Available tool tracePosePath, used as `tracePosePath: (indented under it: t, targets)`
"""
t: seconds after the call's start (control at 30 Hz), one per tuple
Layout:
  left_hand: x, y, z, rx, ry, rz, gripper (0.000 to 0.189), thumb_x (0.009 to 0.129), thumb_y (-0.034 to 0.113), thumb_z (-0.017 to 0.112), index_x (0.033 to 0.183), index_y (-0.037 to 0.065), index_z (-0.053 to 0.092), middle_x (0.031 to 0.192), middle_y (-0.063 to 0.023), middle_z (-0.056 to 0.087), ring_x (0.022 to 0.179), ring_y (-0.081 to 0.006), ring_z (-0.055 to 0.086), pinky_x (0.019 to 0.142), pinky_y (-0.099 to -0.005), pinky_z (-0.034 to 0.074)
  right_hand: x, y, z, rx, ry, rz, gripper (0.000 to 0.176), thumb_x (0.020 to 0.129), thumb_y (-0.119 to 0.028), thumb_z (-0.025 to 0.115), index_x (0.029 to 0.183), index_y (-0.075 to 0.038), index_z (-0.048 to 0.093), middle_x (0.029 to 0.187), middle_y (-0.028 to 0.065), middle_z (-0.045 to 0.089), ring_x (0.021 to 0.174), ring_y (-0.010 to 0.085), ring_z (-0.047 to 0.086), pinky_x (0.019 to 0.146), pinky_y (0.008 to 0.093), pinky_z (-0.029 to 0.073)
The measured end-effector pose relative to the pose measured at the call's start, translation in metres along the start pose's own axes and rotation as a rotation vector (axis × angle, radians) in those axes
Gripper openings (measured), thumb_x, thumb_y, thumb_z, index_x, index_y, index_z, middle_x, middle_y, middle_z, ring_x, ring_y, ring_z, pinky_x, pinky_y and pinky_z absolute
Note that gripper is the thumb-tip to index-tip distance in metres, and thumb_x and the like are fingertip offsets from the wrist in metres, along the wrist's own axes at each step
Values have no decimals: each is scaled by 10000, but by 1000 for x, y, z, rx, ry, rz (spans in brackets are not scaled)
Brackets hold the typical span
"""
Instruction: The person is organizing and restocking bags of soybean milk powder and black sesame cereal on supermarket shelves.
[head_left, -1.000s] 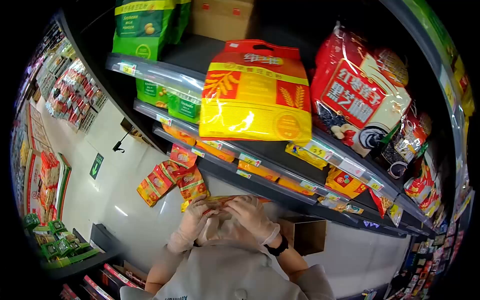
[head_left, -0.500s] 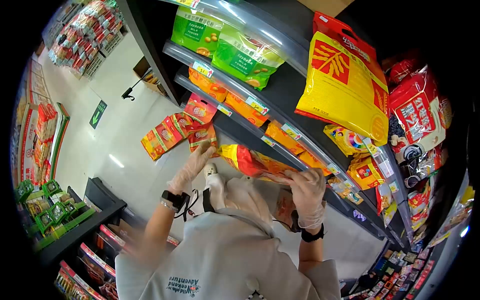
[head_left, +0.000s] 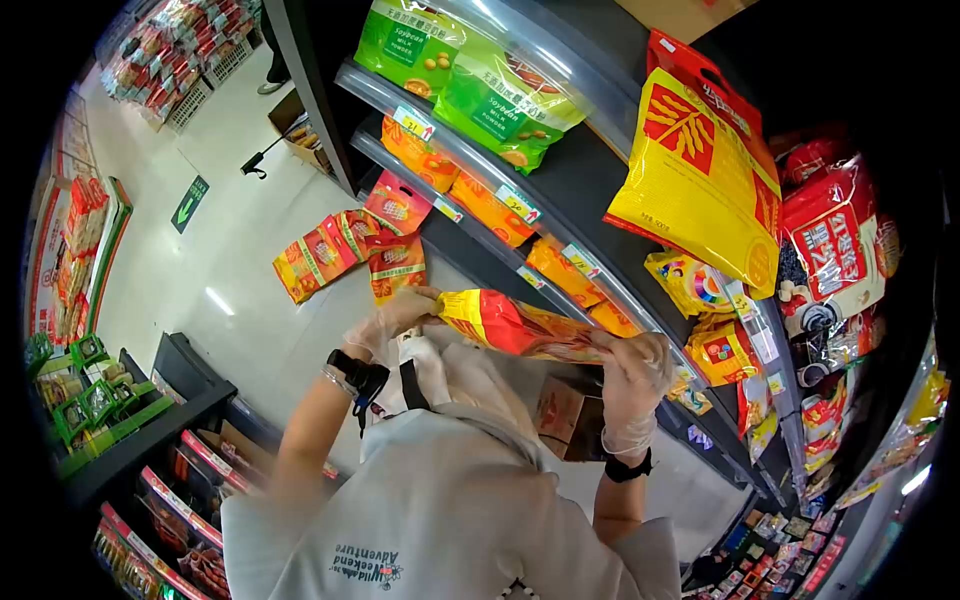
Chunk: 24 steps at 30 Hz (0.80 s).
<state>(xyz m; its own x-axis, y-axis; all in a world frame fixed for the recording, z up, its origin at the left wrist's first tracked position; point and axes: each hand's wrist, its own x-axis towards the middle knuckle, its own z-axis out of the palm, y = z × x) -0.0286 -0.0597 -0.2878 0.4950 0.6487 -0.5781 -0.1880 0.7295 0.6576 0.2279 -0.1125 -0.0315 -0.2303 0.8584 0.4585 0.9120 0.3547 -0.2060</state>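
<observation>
A red, yellow and orange food bag [head_left: 515, 325] is stretched sideways between my hands, in front of my body. My left hand [head_left: 392, 318], in a clear plastic glove, pinches its yellow left end. At the other end my right hand [head_left: 635, 375], gloved the same way, is closed on the bag's edge. Several red and orange bags [head_left: 325, 255] lie on the floor beyond my left hand. Orange bags [head_left: 490, 210] line the low shelf just past the held one.
Green soybean milk powder bags [head_left: 505, 105] stand on the shelf above. A large yellow and red bag [head_left: 700, 170] juts out at upper right. An open cardboard box [head_left: 560, 410] is on the floor below my right hand. Another shelf unit [head_left: 190, 380] stands at left.
The bag stays in both hands, a little more stretched out. My right hand has shifted slightly right and down. A person's foot now shows at the upper left.
</observation>
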Motion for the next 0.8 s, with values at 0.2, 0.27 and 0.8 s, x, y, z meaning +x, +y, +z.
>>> tracePosePath:
  t: [0.2, 0.27, 0.8]
  targets:
    - [13, -10, 5, 22, 38, -6, 238, 821, 150, 647, 960, -41, 621, 859, -69, 635, 740, -114, 605, 675, -210, 504, -3, 10, -7, 8, -34, -30, 202, 618, -111, 699, 819, -127, 676, 746, 11, 517, 766, 218, 488, 726, 363, 410]
    - [10, -9, 8, 150, 76, 64, 227, 824, 152, 652, 951, -35, 625, 835, -54, 639, 716, -103, 595, 643, -211, 499, -4, 16, -14, 20, -13, 24, 185, 617, -95, 696, 799, -126, 677, 739, 18, 508, 757, 225, 482, 706, 363, 413]
    - [-34, 56, 105, 948, -29, 721, 974, 533, 243, 830, 1349, 83, 323, 1367, -141, 375, 1277, -341, 321, 1069, -403, 245, 14, 28, -26, 131, 68, -76, 248, 522, -144, 719, 768, -148, 685, 655, -21, 486, 695, 192, 480, 664, 338, 397]
